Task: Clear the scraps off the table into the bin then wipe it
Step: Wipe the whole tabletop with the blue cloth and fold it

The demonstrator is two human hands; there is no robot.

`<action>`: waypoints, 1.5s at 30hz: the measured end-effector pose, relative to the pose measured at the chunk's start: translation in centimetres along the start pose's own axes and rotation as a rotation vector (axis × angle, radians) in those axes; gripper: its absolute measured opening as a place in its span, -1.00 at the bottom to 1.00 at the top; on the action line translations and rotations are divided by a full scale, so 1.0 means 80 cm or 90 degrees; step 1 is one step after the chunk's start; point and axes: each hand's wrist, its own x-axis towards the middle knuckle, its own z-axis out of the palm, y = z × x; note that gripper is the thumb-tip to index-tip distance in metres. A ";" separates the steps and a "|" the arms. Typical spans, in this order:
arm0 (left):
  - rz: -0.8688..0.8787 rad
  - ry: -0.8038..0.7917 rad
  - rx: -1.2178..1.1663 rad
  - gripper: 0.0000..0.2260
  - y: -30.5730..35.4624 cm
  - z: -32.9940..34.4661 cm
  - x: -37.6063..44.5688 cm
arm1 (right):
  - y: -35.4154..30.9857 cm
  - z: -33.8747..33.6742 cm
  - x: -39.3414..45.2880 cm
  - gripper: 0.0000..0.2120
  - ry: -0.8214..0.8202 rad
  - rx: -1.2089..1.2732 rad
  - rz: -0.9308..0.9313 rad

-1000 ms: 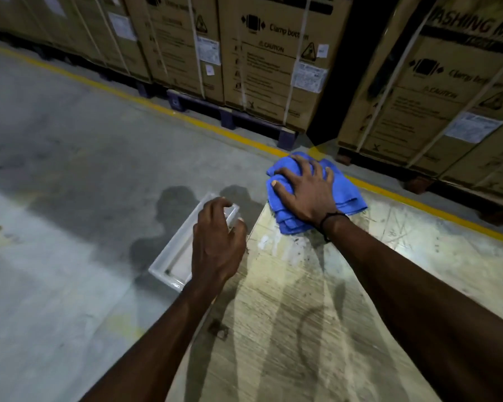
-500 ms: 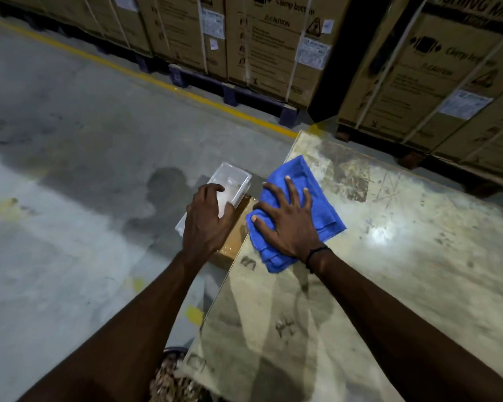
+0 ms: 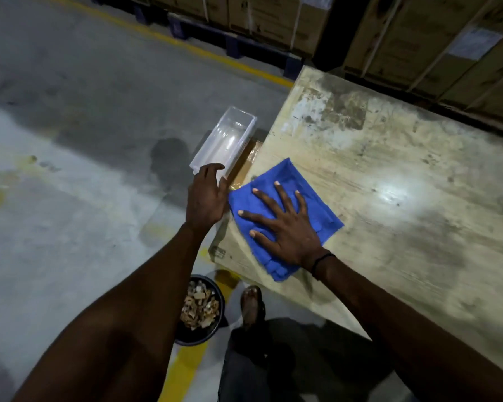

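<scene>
A folded blue cloth [image 3: 291, 181] lies on the worn pale table [image 3: 404, 216] near its left edge. My right hand [image 3: 285, 227] presses flat on the cloth with fingers spread. My left hand [image 3: 206, 198] grips the near end of a clear plastic tray [image 3: 225, 140], held just off the table's left edge above a brown cardboard box [image 3: 249, 161]. The tray looks empty. On the floor below, a black bin [image 3: 199, 309] holds several tan scraps.
Stacked cardboard cartons [image 3: 418, 39] on pallets stand behind the table along a yellow floor line [image 3: 186, 46]. My shoe [image 3: 251, 303] and trouser leg are beside the bin. Grey concrete floor [image 3: 70, 140] spreads to the left.
My right hand has slid the cloth toward me along the table's left edge. The view dropped, so the bin and my foot now show. My left hand still holds the tray.
</scene>
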 end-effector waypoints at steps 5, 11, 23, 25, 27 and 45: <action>0.062 -0.016 -0.011 -0.59 0.031 0.036 -0.051 | 0.036 -0.014 -0.103 -0.52 0.030 -0.003 0.098; 0.119 -0.050 0.094 -0.50 0.054 0.067 -0.059 | 0.124 -0.023 -0.086 -0.49 0.067 -0.069 0.284; 0.168 -0.109 0.196 -0.38 0.086 0.115 0.062 | 0.144 -0.011 -0.042 -0.46 0.102 -0.076 0.292; 0.183 -0.105 0.203 -0.38 0.095 0.122 0.081 | 0.176 -0.019 -0.033 -0.46 0.099 -0.063 0.337; 0.191 -0.102 0.204 -0.38 0.104 0.130 0.102 | 0.211 -0.025 -0.004 -0.45 0.092 -0.046 0.390; 0.157 -0.049 0.188 -0.36 0.149 0.164 0.181 | 0.290 -0.039 0.099 -0.47 0.070 -0.060 0.339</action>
